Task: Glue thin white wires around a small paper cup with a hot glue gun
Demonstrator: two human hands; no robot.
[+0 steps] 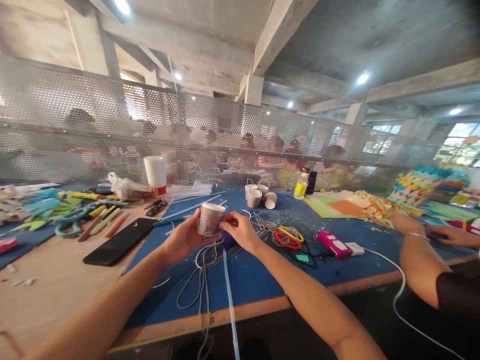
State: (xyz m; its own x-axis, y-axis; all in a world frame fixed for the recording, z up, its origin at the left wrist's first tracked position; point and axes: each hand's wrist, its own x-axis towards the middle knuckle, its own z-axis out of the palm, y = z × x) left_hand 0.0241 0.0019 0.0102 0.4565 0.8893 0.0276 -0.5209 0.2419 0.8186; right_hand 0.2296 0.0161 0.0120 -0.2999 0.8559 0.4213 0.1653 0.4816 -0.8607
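Observation:
My left hand (183, 237) is wrapped round a paper cup (211, 220), holding it above the blue mat. Grey cord covers the cup's side, and its pale rim faces up. My right hand (242, 230) is closed at the cup's right side, thumb and fingertips pressed together against it; whether cord is pinched there is hidden. Below the hands, loose grey cord (203, 280) hangs past the table edge. A long translucent stick (229, 300) runs towards me from a dark blue object (227, 241) partly behind my right hand.
Several small cord-covered cups (254, 198) stand behind. A black phone (120, 242) and blue-handled scissors (73, 222) lie left, near a white cup stack (155, 172). Coloured cords (288, 237) and a pink box (335, 244) lie right. Another person's arm (418, 265) reaches in from the right.

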